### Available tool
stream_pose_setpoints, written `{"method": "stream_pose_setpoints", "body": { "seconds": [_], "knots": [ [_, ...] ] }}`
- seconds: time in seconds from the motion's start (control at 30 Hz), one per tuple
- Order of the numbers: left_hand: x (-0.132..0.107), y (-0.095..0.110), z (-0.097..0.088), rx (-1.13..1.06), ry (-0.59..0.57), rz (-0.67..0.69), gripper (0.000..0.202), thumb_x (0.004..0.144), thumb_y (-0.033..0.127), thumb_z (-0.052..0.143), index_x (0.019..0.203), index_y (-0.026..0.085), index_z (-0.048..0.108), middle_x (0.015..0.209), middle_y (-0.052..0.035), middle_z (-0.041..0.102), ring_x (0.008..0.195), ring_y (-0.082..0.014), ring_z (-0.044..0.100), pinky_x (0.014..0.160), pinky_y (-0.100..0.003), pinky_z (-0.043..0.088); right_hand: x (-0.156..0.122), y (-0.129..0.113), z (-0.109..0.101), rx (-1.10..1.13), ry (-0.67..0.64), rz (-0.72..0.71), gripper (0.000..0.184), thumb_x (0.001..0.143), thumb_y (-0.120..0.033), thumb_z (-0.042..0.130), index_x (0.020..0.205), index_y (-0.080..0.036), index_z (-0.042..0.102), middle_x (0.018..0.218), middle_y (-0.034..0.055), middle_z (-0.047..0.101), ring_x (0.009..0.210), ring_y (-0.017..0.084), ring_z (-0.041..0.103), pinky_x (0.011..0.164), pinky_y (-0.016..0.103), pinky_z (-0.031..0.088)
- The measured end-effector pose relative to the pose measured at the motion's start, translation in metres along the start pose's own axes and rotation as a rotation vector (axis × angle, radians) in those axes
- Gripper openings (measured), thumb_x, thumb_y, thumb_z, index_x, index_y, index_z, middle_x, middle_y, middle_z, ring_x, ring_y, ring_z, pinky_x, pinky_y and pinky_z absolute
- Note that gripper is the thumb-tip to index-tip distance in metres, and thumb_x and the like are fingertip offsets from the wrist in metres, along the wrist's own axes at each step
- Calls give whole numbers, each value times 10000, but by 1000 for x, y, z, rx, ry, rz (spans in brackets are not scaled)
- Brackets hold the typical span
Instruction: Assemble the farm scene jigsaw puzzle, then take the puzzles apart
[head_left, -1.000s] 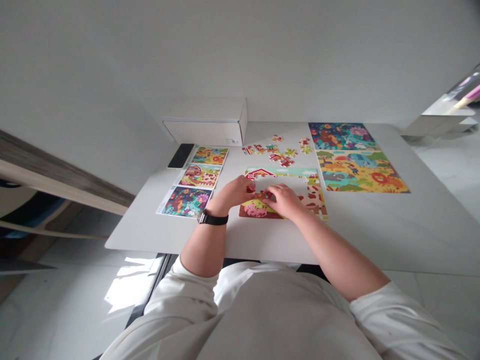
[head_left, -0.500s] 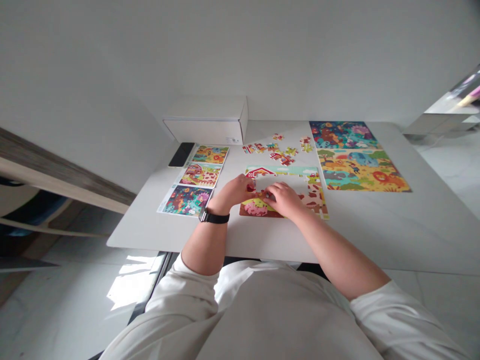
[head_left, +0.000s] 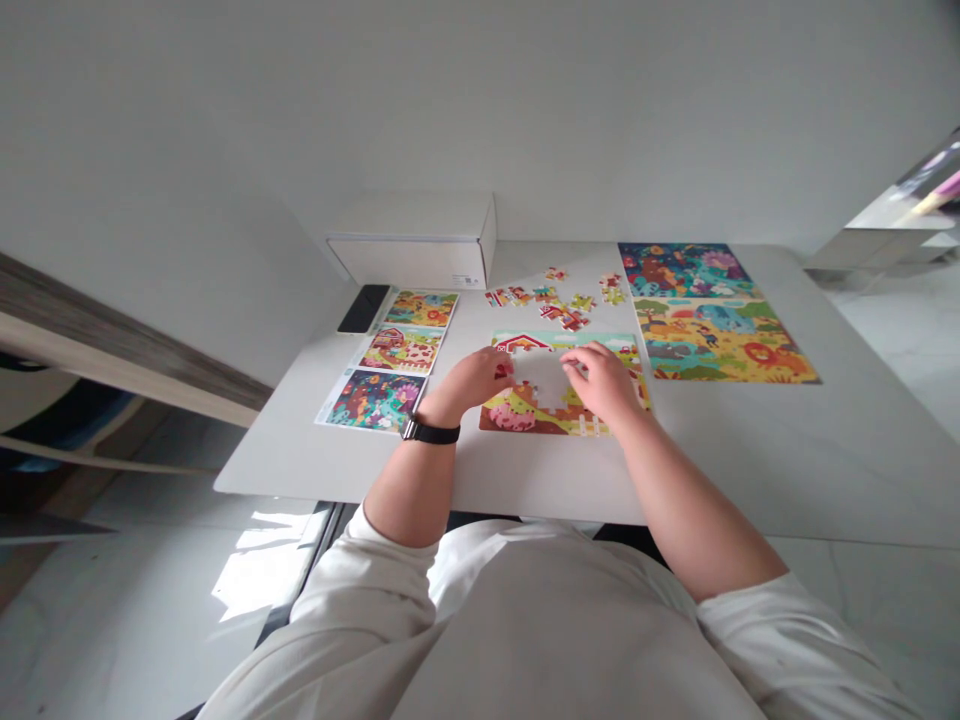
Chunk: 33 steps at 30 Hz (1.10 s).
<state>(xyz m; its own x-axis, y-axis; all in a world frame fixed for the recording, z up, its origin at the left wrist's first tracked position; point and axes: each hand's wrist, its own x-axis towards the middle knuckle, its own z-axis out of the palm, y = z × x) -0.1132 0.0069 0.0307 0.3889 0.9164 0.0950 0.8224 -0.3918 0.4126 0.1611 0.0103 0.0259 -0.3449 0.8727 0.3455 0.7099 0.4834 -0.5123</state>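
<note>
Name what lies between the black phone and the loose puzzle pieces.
The printed picture sheet lies between the black phone and the loose puzzle pieces, as the head view shows.

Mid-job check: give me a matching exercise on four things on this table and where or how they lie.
1. phone
2. loose pieces
3. farm puzzle
4. large lion picture

A. unfinished, gap in its middle
B. right side of the table
C. black, near the white box
D. scattered beyond the unfinished puzzle

Pairs: 1-C, 2-D, 3-A, 4-B
</note>
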Motion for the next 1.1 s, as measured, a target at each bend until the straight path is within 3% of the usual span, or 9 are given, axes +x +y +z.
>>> {"method": "stream_pose_setpoints", "body": {
  "seconds": [0.17,0.3,0.47,0.67,0.87,0.97,1.1],
  "knots": [
    [-2,15,-2,-103,-78,-10,175,900,365,750,974,206,762,916,-50,775,814,-210,679,718,-299,475,1,23,-16,-11,7,116,147,962,-181,661,1030,-215,787,1038,78,750,816,212,670,846,358,520],
    [-3,19,-2,-140,-188,-15,197,845,339,764,992,210,776,887,-34,778,765,-193,673,667,-283,444,-3,30,-16,-44,-184,123,59,910,-230,766,967,-243,774,935,25,753,771,187,653,727,313,460],
    [-1,15,2,-122,-246,30,283,778,332,803,1040,226,781,975,-33,794,836,-202,692,721,-276,465,-7,26,-18,-28,-387,115,176,830,-262,864,969,-265,755,798,-42,724,667,150,619,629,278,389],
    [-1,13,5,-111,-235,4,252,796,301,776,1039,236,782,965,-29,781,814,-195,677,693,-270,448,-8,12,-22,-115,-489,136,240,788,-230,909,965,-266,751,826,-32,742,727,170,639,638,288,363],
    [-1,10,6,-142,-234,8,229,816,263,738,1039,248,789,911,-9,768,779,-181,668,658,-266,431,-9,10,-20,-147,-480,127,240,791,-241,919,972,-272,764,862,-17,761,789,188,671,663,289,367],
    [-1,12,4,-178,-177,6,190,862,257,705,1032,236,787,897,-18,773,782,-181,680,686,-267,473,-10,11,-21,-135,-434,83,174,840,-281,892,959,-268,766,893,-4,762,810,188,675,682,289,390],
    [2,18,1,-250,95,-56,228,944,316,671,1126,214,766,998,-47,780,804,-168,685,755,-273,536,-9,10,-21,-95,-328,62,105,954,-308,795,1043,-259,768,949,19,767,830,187,680,725,294,436]
  ]
}}
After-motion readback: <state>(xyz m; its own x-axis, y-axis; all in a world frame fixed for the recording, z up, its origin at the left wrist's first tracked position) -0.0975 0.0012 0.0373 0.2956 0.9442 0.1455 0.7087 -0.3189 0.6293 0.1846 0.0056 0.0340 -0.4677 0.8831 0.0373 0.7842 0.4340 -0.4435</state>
